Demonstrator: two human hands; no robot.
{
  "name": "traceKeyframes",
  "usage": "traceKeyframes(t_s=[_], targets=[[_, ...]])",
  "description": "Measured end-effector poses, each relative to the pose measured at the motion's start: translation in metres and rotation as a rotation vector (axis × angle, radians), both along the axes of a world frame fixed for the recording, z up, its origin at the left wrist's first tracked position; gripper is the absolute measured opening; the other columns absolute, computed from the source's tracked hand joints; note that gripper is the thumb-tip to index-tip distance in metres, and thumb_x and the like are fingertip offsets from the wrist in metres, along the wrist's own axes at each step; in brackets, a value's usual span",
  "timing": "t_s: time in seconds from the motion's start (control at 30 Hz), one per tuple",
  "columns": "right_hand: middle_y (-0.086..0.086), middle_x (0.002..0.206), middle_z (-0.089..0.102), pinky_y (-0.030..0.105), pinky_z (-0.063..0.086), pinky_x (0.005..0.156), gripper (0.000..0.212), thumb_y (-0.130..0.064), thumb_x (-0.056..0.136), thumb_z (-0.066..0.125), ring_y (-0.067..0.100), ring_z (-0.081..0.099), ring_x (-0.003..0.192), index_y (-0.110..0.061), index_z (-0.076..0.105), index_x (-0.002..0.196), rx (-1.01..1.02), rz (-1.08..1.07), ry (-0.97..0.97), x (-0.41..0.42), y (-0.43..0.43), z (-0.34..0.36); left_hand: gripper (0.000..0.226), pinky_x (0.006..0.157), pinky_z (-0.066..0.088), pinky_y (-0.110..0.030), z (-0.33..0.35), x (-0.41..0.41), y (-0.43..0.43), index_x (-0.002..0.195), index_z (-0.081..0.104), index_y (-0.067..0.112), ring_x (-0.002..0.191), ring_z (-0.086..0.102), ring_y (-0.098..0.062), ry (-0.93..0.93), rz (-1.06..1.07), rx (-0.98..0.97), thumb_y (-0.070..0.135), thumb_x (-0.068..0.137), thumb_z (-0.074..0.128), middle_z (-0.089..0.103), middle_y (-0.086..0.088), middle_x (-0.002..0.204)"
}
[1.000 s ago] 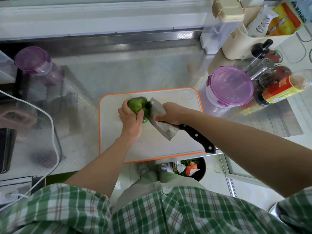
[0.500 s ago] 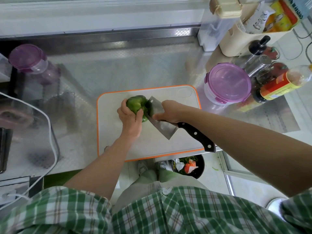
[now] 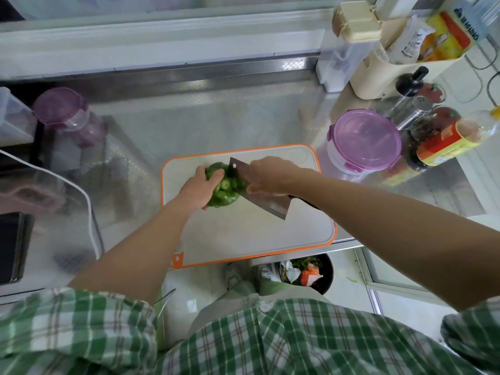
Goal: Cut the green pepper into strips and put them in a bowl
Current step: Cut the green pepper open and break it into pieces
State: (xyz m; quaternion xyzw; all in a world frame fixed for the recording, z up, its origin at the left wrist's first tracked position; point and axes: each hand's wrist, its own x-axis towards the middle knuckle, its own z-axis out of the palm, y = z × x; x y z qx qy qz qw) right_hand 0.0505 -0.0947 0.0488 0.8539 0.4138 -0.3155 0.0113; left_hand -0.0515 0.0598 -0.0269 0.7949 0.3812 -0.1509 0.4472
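A whole green pepper [image 3: 223, 192] lies on the white cutting board with an orange rim [image 3: 243, 234], its stem end facing me. My left hand [image 3: 198, 189] grips the pepper from the left side. My right hand [image 3: 270, 175] holds a cleaver [image 3: 259, 196], fingers over the top of the wide blade. The blade stands against the pepper's right side, close to the stem. Its handle is hidden under my right forearm. No bowl shows among the things in view.
A round tub with a purple lid [image 3: 364, 142] stands right of the board. Bottles and shakers [image 3: 443, 142] and a cream box [image 3: 400, 63] crowd the back right. A purple-lidded jar [image 3: 63, 112] is at back left. A bin with scraps [image 3: 308, 272] sits on the floor below the counter edge.
The pepper has been turned so its stem end faces up toward me. The cleaver blade has shifted against it beside the stem. Both hands keep their hold.
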Motion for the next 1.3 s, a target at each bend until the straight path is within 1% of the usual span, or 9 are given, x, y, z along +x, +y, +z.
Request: traceKeyframes(t_s=[0.07, 0.17, 0.37, 0.5, 0.77, 0.93, 1.03, 1.17, 1.3], targets=[[0.010, 0.104, 0.057, 0.033, 0.040, 0.071, 0.037, -0.035, 0.091, 0.058, 0.030, 0.055, 0.098, -0.008, 0.054, 0.116, -0.036, -0.012, -0.013, 0.004, 0.000, 0.002, 0.057, 0.084, 0.055, -0.048, -0.005, 0.001, -0.008, 0.137, 0.035, 0.015, 0.100, 0.062, -0.039, -0.039, -0.005, 0.069, 0.055, 0.097, 0.040, 0.057, -0.015, 0.123], [0.009, 0.100, 0.057, 0.032, 0.041, 0.069, 0.038, -0.038, 0.088, 0.060, 0.028, 0.053, 0.090, -0.008, 0.056, 0.111, -0.053, -0.031, -0.008, 0.009, -0.002, -0.003, 0.056, 0.093, 0.046, -0.042, -0.011, 0.004, -0.020, 0.136, 0.036, 0.009, 0.113, 0.053, -0.040, -0.076, 0.006, 0.154, 0.049, 0.099, 0.040, 0.053, -0.023, 0.125], [0.002, 0.071, 0.048, 0.031, 0.038, 0.059, 0.025, -0.033, 0.085, 0.060, 0.026, 0.052, 0.074, -0.010, 0.051, 0.087, -0.025, -0.104, 0.053, 0.003, -0.002, -0.021, 0.055, 0.095, 0.039, -0.045, -0.019, 0.003, -0.027, 0.137, 0.035, 0.007, 0.116, 0.048, -0.042, -0.096, 0.037, 0.215, 0.046, 0.099, 0.040, 0.050, -0.025, 0.126], [0.005, 0.076, 0.052, 0.033, 0.041, 0.063, 0.028, -0.035, 0.088, 0.060, 0.026, 0.053, 0.076, -0.007, 0.055, 0.093, -0.009, -0.106, 0.081, -0.001, 0.003, -0.024, 0.054, 0.094, 0.040, -0.046, -0.021, 0.003, -0.029, 0.137, 0.035, 0.005, 0.116, 0.048, -0.043, -0.102, 0.089, 0.227, 0.045, 0.100, 0.038, 0.050, -0.025, 0.126], [0.009, 0.087, 0.054, 0.025, 0.028, 0.049, 0.032, -0.038, 0.093, 0.054, 0.026, 0.051, 0.079, -0.007, 0.051, 0.091, -0.050, -0.026, 0.049, 0.007, -0.002, 0.000, 0.053, 0.095, 0.039, -0.046, -0.015, 0.005, -0.033, 0.135, 0.036, 0.004, 0.117, 0.048, -0.042, -0.113, 0.073, 0.269, 0.045, 0.100, 0.038, 0.051, -0.024, 0.126], [0.003, 0.067, 0.043, 0.024, 0.029, 0.048, 0.032, -0.036, 0.096, 0.051, 0.025, 0.048, 0.075, -0.007, 0.048, 0.082, -0.088, -0.022, 0.050, 0.000, -0.003, 0.000, 0.054, 0.096, 0.037, -0.045, -0.011, 0.005, -0.043, 0.137, 0.035, 0.004, 0.120, 0.045, -0.042, -0.109, 0.103, 0.310, 0.043, 0.100, 0.039, 0.049, -0.025, 0.128], [0.003, 0.066, 0.041, 0.029, 0.032, 0.053, 0.034, -0.035, 0.096, 0.050, 0.026, 0.049, 0.077, -0.007, 0.046, 0.076, -0.116, -0.027, 0.040, -0.003, 0.001, 0.001, 0.055, 0.094, 0.038, -0.046, -0.012, 0.005, -0.048, 0.137, 0.034, 0.004, 0.120, 0.045, -0.042, -0.102, 0.136, 0.316, 0.044, 0.100, 0.038, 0.048, -0.025, 0.128], [0.003, 0.066, 0.041, 0.026, 0.030, 0.050, 0.042, -0.035, 0.096, 0.052, 0.026, 0.048, 0.075, -0.012, 0.036, 0.065, -0.114, -0.053, 0.061, -0.005, 0.005, -0.004, 0.054, 0.094, 0.038, -0.047, -0.013, 0.005, -0.048, 0.138, 0.033, 0.004, 0.121, 0.044, -0.042, -0.106, 0.173, 0.295, 0.043, 0.101, 0.037, 0.047, -0.025, 0.129], [0.003, 0.064, 0.040, 0.024, 0.027, 0.048, 0.043, -0.036, 0.095, 0.052, 0.022, 0.044, 0.062, -0.012, 0.035, 0.064, -0.096, -0.085, 0.082, -0.005, 0.005, -0.004, 0.053, 0.095, 0.037, -0.046, -0.012, 0.007, -0.049, 0.138, 0.033, 0.004, 0.121, 0.043, -0.042, -0.098, 0.187, 0.286, 0.042, 0.101, 0.037, 0.046, -0.025, 0.130]])
